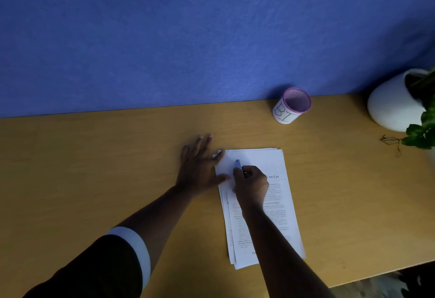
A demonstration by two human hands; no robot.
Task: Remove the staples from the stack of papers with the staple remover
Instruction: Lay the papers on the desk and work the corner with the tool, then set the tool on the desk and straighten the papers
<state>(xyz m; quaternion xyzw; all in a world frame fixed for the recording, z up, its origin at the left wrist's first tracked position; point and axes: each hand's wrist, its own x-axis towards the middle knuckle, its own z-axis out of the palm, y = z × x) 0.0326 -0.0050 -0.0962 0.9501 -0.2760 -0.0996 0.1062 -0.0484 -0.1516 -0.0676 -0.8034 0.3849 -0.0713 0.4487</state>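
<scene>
The staple remover [238,165] was held in the fingers [244,172] of the right hand [251,186], which were curled tightly around its lower part, so that only its slim bluish end showed above them. That end pointed away from the person and lay over the upper left part of the stack of papers [270,163]; whether it touched the top sheet could not be told. No staple could be made out in the blur.

The left hand [200,168] lay flat just beside it, fingers spread wide and gripping nothing. Its thumb and forefinger pressed on the upper left corner of the stack, while the other fingers rested on the bare worktop [94,168] beyond the paper's edge. The right forearm crossed the printed page from the near edge, hiding much of the text; the words "the Eye" showed to the right of the hand. The left arm came in from the lower left, in a dark sleeve [94,269] with a white cuff.

The sheets were slightly fanned at the near end, lying in the middle of the wooden worktop. Well apart, by the blue wall [188,39], stood a mesh cup [292,106] with a pink rim and a white label. At the right edge stood a white pot [393,107] with a green plant [421,133].
</scene>
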